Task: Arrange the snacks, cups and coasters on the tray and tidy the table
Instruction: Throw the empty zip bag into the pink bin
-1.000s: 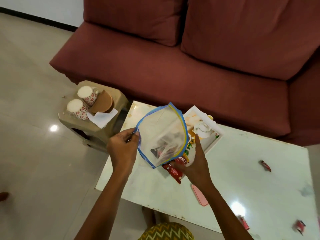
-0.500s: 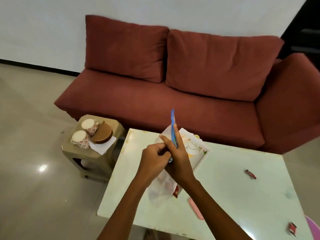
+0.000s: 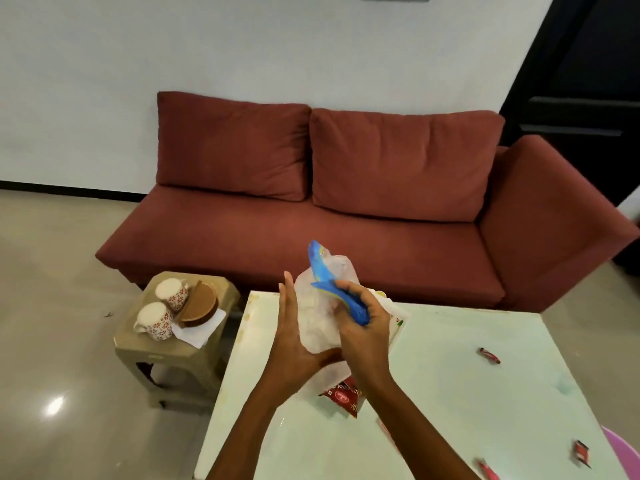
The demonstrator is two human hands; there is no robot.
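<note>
Head view: we saw the left hand (image 3: 294,341) flat, fingers straight, palm pressed to the side of the clear bag (image 3: 318,320). The right hand (image 3: 360,327) was curled round the bag's blue zip strip (image 3: 329,282), bunching it. The bag was held up over the far left part of the table (image 3: 450,393), not resting on it.

We judged the step as tidy-up: squashing the bag into a wad. We could not tell if anything was inside. The next move probably calls for both hands to finish compacting, since thin film springs back, then a place for it off the table.

- The tray (image 3: 398,315) sat on the table behind the right wrist, mostly hidden, with only a printed corner showing.
- A red snack packet (image 3: 343,398) lay on the table under the hands, not on the tray as far as we could tell.
- Small red-wrapped sweets (image 3: 489,355) were scattered well apart on the right side of the table.
- Two cups (image 3: 171,293) and a stack of coasters (image 3: 199,304) stood on the stool (image 3: 173,351) left of the table, so arranging was not yet done.

Materials:
- The bag was thin crinkly film, and its zip strip stiffer.
- The table was glossy, pale and hard.
- The cups looked ceramic, white with a red flower print.
- The coasters were brown discs, tilted against a cup, over a white napkin (image 3: 197,332).
- The stool was tan moulded plastic.
- The sofa (image 3: 311,237) behind was soft red fabric.
</note>
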